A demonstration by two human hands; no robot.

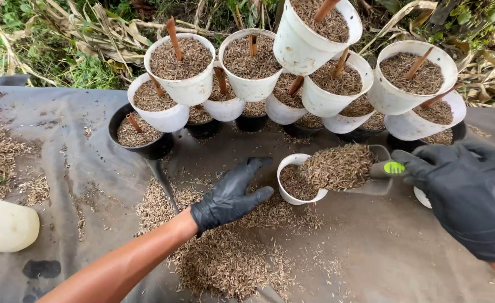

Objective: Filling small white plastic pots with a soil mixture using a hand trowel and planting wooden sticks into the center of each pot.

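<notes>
husk-filled pots (326, 56), white and black, stacked in leaning tiers along the far edge of the dark ground sheet (90, 129); each visible top holds a brown stick upright or tilted in rice-husk fill. these look finished.
loose husk heap (225, 258), scattered on the sheet near centre, with more at the far left.
pale jug (3, 227), lying at the near left edge.
right hand (472, 196), black-gloved, at the right, fingers wrapped round the green-marked handle of a scoop (371, 168) heaped with husk.
left hand (233, 193), black-gloved, centre, fingers loosely spread, resting just left of the small pot, not clearly touching it.
small white pot (292, 188), on the sheet at centre, under the scoop's tip; judged about half filled, no stick in it yet, so filling and planting remain.
</notes>
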